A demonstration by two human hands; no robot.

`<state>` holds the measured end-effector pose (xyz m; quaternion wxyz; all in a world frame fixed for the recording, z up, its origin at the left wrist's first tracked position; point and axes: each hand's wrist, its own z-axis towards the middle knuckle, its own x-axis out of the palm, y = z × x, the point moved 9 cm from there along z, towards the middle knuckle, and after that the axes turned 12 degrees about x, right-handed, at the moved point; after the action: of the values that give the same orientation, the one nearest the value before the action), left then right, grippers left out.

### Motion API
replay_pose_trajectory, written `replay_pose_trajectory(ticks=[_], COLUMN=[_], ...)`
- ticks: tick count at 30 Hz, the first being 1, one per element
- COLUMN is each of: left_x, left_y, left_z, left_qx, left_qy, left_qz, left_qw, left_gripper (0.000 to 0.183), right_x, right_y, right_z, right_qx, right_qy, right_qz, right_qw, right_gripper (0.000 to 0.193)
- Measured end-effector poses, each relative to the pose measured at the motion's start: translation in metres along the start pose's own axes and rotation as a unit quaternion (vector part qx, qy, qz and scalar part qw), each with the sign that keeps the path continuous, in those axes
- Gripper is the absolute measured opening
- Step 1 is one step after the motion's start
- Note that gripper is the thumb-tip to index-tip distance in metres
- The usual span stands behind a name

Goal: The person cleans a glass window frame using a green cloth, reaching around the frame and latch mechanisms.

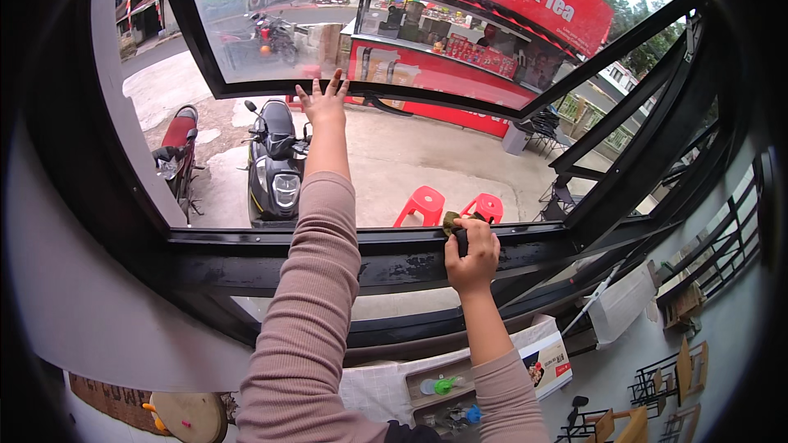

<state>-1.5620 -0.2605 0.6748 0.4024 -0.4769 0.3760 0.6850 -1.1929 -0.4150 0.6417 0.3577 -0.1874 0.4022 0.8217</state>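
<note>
A black-framed window sash is tilted outward in front of me, its glass hazy on the left side. My left hand reaches through the opening with its fingers spread, the fingertips against the sash's bottom bar. Lower and to the right, my right hand is closed on a small crumpled dark olive cloth at the black window sill. The paint on that sill looks scuffed. The fingers partly hide the cloth.
Outside stand a black scooter, a red-seated motorbike, red plastic stools and a red kiosk. Below me inside are a table with a white cloth, a tray with bottles, and a round wooden stool. Wooden chairs stand at right.
</note>
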Motion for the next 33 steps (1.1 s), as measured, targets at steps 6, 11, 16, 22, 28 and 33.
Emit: replay_pose_trajectory(ticks=[6,11,16,22,28,33], left_x=[-0.005,0.001,0.003,-0.001,-0.011,-0.067], left_y=[0.005,-0.002,-0.004,-0.003,-0.028,-0.049], left_z=[0.018,0.028,0.018,-0.006,-0.032,-0.056], left_qx=[-0.018,-0.033,-0.021,-0.003,0.017,0.069], left_qy=[0.0,-0.011,-0.008,-0.019,-0.042,-0.295], left_qz=[0.033,0.023,-0.011,-0.017,-0.05,-0.041], left_qw=[0.999,0.999,1.0,1.0,0.998,0.952], left_gripper=[0.073,0.066,0.066,0.076,0.085,0.089], right_x=[-0.001,-0.003,-0.002,0.001,-0.003,-0.005], right_y=[0.002,0.003,0.002,0.003,0.003,0.009], right_z=[0.001,0.0,0.0,0.0,0.0,-0.002], right_qx=[-0.009,-0.014,-0.006,-0.003,0.0,-0.014], right_qy=[0.0,-0.007,-0.005,-0.004,-0.009,-0.018], right_qz=[0.003,-0.006,-0.006,-0.005,-0.006,-0.005], right_qw=[1.0,1.0,1.0,1.0,1.0,1.0], right_gripper=[0.028,0.027,0.028,0.027,0.026,0.025])
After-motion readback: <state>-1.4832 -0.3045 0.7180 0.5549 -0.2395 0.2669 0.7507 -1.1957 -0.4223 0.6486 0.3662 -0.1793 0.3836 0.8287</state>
